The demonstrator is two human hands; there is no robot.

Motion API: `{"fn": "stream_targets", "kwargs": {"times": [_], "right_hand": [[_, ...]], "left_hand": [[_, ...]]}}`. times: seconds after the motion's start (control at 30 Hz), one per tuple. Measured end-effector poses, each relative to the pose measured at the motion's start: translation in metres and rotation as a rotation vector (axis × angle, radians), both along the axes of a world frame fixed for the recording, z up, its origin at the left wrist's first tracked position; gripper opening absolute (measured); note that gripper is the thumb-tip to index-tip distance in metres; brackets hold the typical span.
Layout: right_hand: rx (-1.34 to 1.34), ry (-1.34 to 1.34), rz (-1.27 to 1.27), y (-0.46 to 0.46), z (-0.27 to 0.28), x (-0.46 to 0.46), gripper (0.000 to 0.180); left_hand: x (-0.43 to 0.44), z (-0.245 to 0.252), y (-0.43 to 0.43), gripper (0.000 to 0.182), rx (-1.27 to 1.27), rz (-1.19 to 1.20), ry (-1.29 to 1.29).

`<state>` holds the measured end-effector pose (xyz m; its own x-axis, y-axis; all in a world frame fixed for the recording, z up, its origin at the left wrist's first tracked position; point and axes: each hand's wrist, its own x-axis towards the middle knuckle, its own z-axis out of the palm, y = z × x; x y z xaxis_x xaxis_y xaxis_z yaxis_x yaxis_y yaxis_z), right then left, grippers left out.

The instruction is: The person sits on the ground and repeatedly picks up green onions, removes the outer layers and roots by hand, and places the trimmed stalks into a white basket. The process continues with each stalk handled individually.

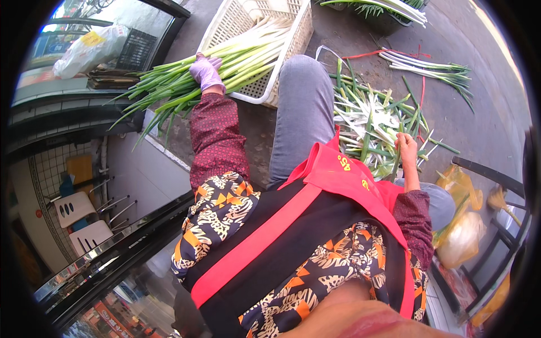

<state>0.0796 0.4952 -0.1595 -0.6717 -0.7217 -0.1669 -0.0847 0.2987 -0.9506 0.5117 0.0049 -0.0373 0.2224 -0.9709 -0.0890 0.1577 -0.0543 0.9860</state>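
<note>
My left hand, in a thin purple glove, lies across a big bunch of scallions, its fingers curled over the green stalks. Their white root ends rest inside a white plastic basket, while the leaf tips stick out past its near left side. Bare-skinned, my right hand pinches a green scallion leaf between thumb and fingers. Beneath and beside it spreads a heap of scallion peelings and loose leaves on the ground. Part of that heap is hidden behind my red apron.
A small scallion bundle lies beyond the heap, near red ties. More greens fill a dark tub at the top. Plastic bags and a black metal frame stand at right. A glass-and-metal structure borders the left.
</note>
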Motion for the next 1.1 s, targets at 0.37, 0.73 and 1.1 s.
{"fn": "stream_targets", "kwargs": {"times": [0.37,0.73,1.1], "right_hand": [[0.484,0.387,0.253,-0.027,0.025,0.013,0.038],[0.399,0.606,-0.065,-0.107,0.078,-0.093,0.024],[0.576,1.366,0.112,-0.231,0.010,-0.247,0.053]], "left_hand": [[-0.141,0.125,0.077,0.055,-0.188,-0.803,-0.329],[-0.262,0.157,0.278,0.045,-1.032,-1.754,-1.091],[-0.289,0.165,0.275,0.066,-1.097,-1.804,-1.367]]}}
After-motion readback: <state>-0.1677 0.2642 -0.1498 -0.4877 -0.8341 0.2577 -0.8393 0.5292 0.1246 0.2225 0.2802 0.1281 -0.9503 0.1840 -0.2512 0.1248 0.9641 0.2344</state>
